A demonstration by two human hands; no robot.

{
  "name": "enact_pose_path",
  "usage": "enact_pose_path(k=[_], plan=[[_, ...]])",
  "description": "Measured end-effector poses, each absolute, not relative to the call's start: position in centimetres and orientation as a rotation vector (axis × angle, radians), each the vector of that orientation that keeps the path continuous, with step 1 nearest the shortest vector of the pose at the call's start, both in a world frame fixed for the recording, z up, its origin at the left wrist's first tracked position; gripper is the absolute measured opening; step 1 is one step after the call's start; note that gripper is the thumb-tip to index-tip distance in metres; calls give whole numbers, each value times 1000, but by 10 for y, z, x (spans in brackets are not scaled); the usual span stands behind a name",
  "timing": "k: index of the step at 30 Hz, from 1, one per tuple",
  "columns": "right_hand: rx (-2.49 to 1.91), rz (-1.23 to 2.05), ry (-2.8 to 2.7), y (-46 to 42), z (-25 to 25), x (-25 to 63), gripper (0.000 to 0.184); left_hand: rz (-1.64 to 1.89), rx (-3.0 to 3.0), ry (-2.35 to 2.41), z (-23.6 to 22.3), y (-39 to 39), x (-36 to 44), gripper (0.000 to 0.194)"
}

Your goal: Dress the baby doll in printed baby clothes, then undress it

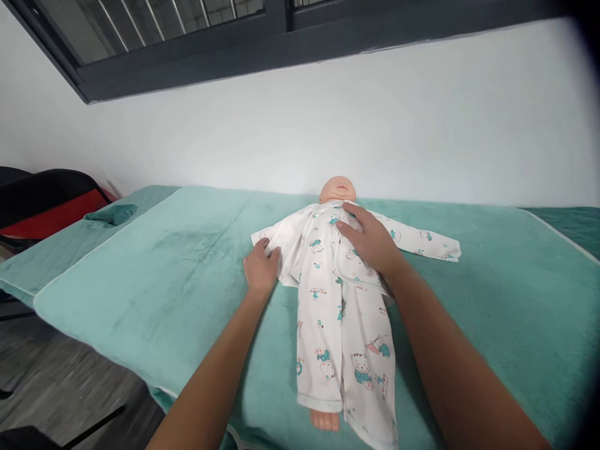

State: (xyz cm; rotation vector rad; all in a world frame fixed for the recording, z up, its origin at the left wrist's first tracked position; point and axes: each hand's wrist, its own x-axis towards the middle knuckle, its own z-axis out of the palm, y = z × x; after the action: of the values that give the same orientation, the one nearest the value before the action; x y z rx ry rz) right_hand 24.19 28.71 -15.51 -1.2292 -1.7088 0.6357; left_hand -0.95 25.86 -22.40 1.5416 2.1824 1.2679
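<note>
A doll [338, 189] lies on the green-covered bed [140, 275], its printed outfit [319, 312] probably light, soft and best taken by the cuffs, the right hand [375, 244] spreading its fingers on the chest, the left [260, 269] touching a sleeve [293, 234], grip unclear.

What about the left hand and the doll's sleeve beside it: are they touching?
Touching. The head view shows the left hand with its fingertips lying over the cuff end of the sleeve, no gap visible.

Two hands [261, 267], one doll [338, 189] and one window [178, 59].
</note>
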Motion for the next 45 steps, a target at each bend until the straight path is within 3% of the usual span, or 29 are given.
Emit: enact_pose_path(k=[3,8,10,13,15,17,19,22,26,30,40,45], plan=[[-1189,598,-1795,286,-155,245,55,1346,1343,1968,-215,256,1,25],[-1200,556,-1883,289,-158,245,62,1577,1256,1514,-169,248,47,28],[-1172,562,-1895,289,-158,246,60,1649,1426,1347,-145,242,71,24],[-1050,561,-1892,289,-159,252,60,1413,2004,1340,-125,230,101,16],[-944,566,-1895,289,-158,255,61,1165,2361,1376,-127,221,113,18],[-869,572,-1883,288,-157,257,49,1058,2516,1439,-138,211,117,23],[-834,574,-1838,288,-155,256,34,1098,2536,1493,-151,200,113,24],[-820,548,-1728,289,-153,254,32,1259,2473,1507,-166,183,98,21],[-1095,477,-1511,290,-150,255,23,1412,2195,1636,-181,171,75,23],[-1383,515,-1541,288,-144,256,21,1402,2027,1565,-192,171,64,12],[-1718,256,-2109,255,-116,254,16,1407,1784,1565,-199,173,63,37],[-1854,40,-2222,238,-110,236,15,1438,1612,1629,-204,176,61,38]])
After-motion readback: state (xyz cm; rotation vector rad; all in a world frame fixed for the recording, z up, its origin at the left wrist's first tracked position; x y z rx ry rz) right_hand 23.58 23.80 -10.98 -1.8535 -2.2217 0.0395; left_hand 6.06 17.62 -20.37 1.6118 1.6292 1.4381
